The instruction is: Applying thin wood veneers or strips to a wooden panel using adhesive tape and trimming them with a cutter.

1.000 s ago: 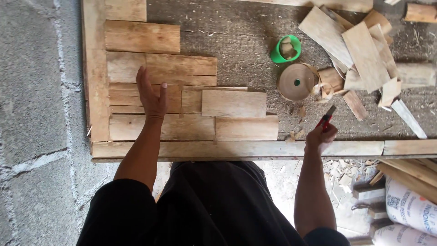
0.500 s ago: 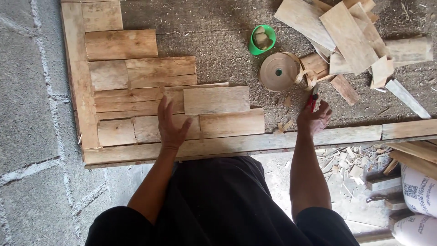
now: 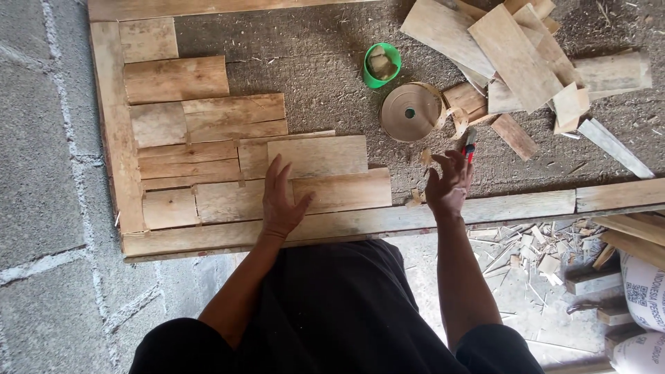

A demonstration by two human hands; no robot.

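left hand (image 3: pixel 282 197) flat, open on rough wood pieces (image 3: pixel 325 158) | right hand (image 3: pixel 449 183) gripping red cutter (image 3: pixel 470 145)

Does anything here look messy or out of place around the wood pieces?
Yes. The tape roll has a loose end trailing off its right side, and the offcuts lie in a jumbled, overlapping heap, unlike the flat-laid veneer pieces on the left.

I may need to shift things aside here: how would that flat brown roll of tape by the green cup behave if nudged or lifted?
The brown tape roll lies flat on its side, so a push would probably slide it, not roll it. Its loose end curls free, so it may trail or unwind when lifted. It looks thin and likely light.
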